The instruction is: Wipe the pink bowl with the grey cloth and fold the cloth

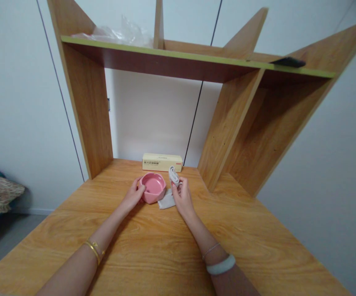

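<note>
My left hand grips the left side of a pink angular bowl, its thumb over the rim. The bowl is tilted so that its hollow inside faces me, and nothing shows in it. In my right hand is a rolled grey-white cable or cloth strip, pinched between thumb and fingers; its exact kind I cannot tell. A flat light grey cloth lies on the desk between the bowl and my right hand.
A long cream box with printed writing stands behind the bowl on the wooden desk. Upright wooden panels and a shelf frame the back. Clear plastic and a dark flat object lie on the shelf.
</note>
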`<state>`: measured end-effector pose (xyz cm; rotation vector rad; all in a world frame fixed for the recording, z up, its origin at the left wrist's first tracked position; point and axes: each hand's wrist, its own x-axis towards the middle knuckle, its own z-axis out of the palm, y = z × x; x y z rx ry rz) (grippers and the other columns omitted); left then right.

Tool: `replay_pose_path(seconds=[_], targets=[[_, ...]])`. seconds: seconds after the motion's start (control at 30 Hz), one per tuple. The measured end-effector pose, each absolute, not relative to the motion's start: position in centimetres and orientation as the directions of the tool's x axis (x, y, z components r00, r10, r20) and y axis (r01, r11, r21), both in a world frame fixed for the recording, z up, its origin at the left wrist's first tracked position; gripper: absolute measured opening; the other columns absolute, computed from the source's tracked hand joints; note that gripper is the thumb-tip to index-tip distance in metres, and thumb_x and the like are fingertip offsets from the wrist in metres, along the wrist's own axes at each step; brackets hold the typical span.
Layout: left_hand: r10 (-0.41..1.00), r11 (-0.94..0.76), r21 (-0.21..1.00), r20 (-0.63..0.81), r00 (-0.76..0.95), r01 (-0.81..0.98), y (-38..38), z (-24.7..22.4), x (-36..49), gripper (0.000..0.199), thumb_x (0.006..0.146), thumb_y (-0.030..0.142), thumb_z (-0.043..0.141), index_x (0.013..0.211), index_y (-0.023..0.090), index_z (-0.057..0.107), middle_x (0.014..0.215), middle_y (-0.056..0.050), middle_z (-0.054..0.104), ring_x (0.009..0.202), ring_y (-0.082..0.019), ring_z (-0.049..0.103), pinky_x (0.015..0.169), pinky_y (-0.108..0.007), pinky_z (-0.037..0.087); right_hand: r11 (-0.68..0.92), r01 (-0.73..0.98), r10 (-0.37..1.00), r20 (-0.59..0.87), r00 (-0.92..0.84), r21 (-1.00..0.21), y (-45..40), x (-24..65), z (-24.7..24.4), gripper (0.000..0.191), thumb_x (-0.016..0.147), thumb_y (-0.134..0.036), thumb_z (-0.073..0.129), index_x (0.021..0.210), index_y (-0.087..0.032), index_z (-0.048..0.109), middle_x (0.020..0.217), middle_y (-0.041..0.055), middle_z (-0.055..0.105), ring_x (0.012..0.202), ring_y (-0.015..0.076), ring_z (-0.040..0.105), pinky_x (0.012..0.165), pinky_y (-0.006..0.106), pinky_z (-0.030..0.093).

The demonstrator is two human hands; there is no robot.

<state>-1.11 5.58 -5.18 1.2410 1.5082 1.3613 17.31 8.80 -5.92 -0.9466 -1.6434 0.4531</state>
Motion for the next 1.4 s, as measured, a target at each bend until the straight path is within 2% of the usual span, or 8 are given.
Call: replay_pose_path(seconds=[0.13,0.23,0.3,0.47,0.6,0.8,1.07,1.4], targets=[[0.924,-0.221,0.909,0.312,-0.223,0.354,5.6,-5.7,-0.5,0.048,0.074,0.026,0.045,0.12,0.015,0.043,0.113,-0.01,0.055,0.1,-0.019,0.054,0.088,-0.033,0.042,0.65,0.388,0.752,0.624,-0.21,-0.653,8.2,16.5,-5.5,0.015,0.075,-0.035,0.052,0.08,-0.02,0.053,0.081,0.0014,0.047,0.065,0.0116,0.047,0.058,0.023,0.041],[0.896,-0.3,0.837,0.412,-0.167,0.457,5.5,-5.7,-0.3,0.052,0.074,0.028,0.047,0.124,0.016,0.04,0.122,-0.011,0.048,0.112,-0.021,0.045,0.098,-0.037,0.033,0.607,0.425,0.776,0.616,-0.137,-0.671,8.4,16.2,-5.8,0.014,0.076,-0.034,0.05,0.074,-0.02,0.052,0.076,0.0005,0.047,0.066,0.0126,0.048,0.062,0.025,0.041],[0.881,-0.333,0.779,0.458,-0.119,0.531,5.1,-5.3,0.0,0.055,0.074,0.028,0.048,0.127,0.018,0.038,0.119,-0.01,0.048,0.111,-0.021,0.045,0.098,-0.038,0.033,0.536,0.431,0.814,0.58,-0.035,-0.726,8.9,16.2,-6.3,0.017,0.073,-0.032,0.052,0.085,-0.02,0.05,0.071,-0.0012,0.048,0.064,0.0134,0.049,0.06,0.025,0.041],[0.872,-0.392,0.664,0.489,0.026,0.637,3.7,-4.1,0.9,0.061,0.073,0.03,0.05,0.132,0.024,0.033,0.102,-0.006,0.048,0.093,-0.019,0.052,0.089,-0.037,0.041,0.37,0.423,0.909,0.417,0.02,-0.827,10.1,16.5,-7.5,0.06,0.065,-0.025,0.056,0.12,-0.017,0.034,0.084,0.0027,0.059,0.074,0.0167,0.058,0.065,0.027,0.045],[0.869,-0.427,0.67,0.49,0.07,0.607,3.3,-3.7,1.3,0.063,0.072,0.037,0.055,0.131,0.025,0.035,0.109,-0.007,0.047,0.098,-0.021,0.052,0.09,-0.035,0.041,0.293,0.494,0.941,0.337,0.001,-0.819,10.6,16.8,-7.8,0.055,0.066,-0.024,0.054,0.119,-0.017,0.041,0.102,0.0091,0.06,0.09,0.0201,0.058,0.077,0.031,0.045],[0.93,-0.35,0.882,0.367,0.006,0.316,3.7,-4.6,1.5,0.094,0.07,0.04,0.061,0.138,0.019,-0.001,0.124,-0.013,0.045,0.11,-0.022,0.048,0.096,-0.037,0.036,0.319,0.443,0.927,0.374,0.04,-0.838,10.8,16.7,-8.4,0.048,0.07,-0.023,0.047,0.118,-0.017,0.044,0.106,0.0095,0.06,0.095,0.0196,0.057,0.08,0.033,0.045],[0.939,-0.32,0.862,0.344,0.009,0.394,3.9,-5.2,1.9,0.089,0.065,0.039,0.064,0.135,0.016,0.014,0.128,-0.014,0.042,0.114,-0.024,0.045,0.098,-0.038,0.034,0.326,0.452,0.911,0.404,0.085,-0.83,10.0,16.6,-7.4,0.053,0.069,-0.021,0.05,0.121,-0.019,0.039,0.092,0.0061,0.063,0.08,0.0189,0.06,0.07,0.031,0.047],[0.935,-0.337,0.843,0.352,0.043,0.42,4.1,-4.8,1.5,0.084,0.065,0.033,0.063,0.134,0.016,0.017,0.126,-0.013,0.045,0.112,-0.023,0.047,0.098,-0.037,0.034,0.376,0.699,0.839,0.544,0.023,-0.609,8.5,17.3,-4.9,0.066,0.072,-0.021,0.048,0.134,-0.024,0.024,0.086,0.0058,0.063,0.075,0.0214,0.06,0.062,0.028,0.043]])
